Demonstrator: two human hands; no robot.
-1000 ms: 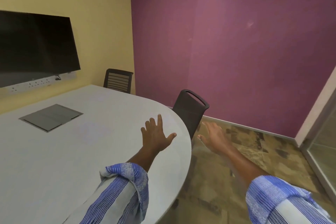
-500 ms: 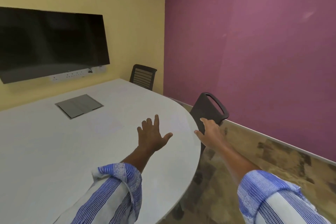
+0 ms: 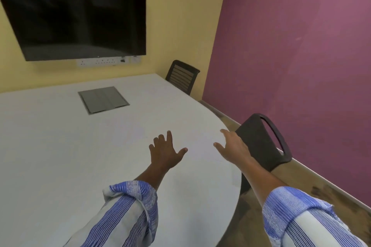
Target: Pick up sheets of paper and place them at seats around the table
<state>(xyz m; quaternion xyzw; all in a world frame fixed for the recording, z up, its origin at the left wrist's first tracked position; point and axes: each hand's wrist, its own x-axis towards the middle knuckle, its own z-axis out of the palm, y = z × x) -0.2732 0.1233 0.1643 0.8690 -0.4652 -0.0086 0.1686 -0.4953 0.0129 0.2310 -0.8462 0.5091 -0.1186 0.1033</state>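
A large pale grey table [image 3: 60, 156] with a rounded right edge fills the lower left. My left hand [image 3: 165, 151] hovers over it with fingers spread and nothing in it. My right hand [image 3: 233, 146] reaches over the table's right edge, fingers apart, empty, just in front of the back of a dark chair [image 3: 263, 142]. Whether it touches the chair I cannot tell. A second dark chair [image 3: 182, 76] stands at the far corner. No loose sheet of paper shows clearly on the table.
A grey cable hatch [image 3: 103, 99] is set flush in the tabletop. A black screen [image 3: 80, 20] hangs on the yellow wall above a socket strip [image 3: 108, 61]. A purple wall [image 3: 301, 56] closes the right side, with patterned floor [image 3: 321, 192] beside the table.
The view has swung left and down, bringing the screen and table more to the centre. My right hand has risen from floor level beside the chair to the table's edge. My left hand stays spread.
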